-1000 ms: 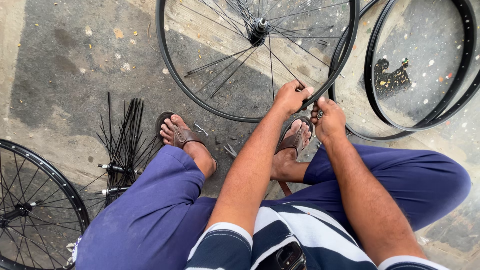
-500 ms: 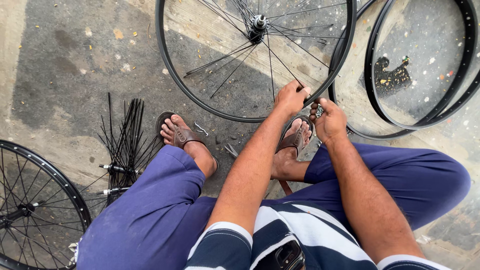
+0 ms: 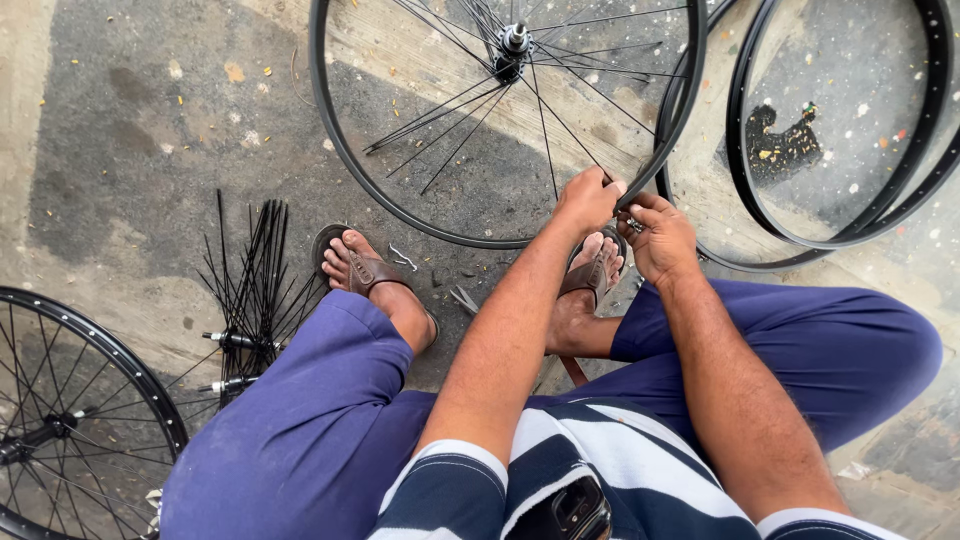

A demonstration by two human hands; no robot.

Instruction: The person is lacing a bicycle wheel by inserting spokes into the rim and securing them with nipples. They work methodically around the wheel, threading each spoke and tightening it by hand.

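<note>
Black wheel rim (image 3: 345,170) gripped by left hand (image 3: 588,200); top cut off.

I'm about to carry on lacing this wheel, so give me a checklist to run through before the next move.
1. Left hand grips the rim of the wheel: ok.
2. Right hand at the rim beside it, pinching something small: cannot tell what.
3. Spokes reach from the hub to the rim on all sides: not ok, only part is laced.
4. Loose spokes lie by the left foot: ok.
5. Bare rims lean close behind: ok.
</note>
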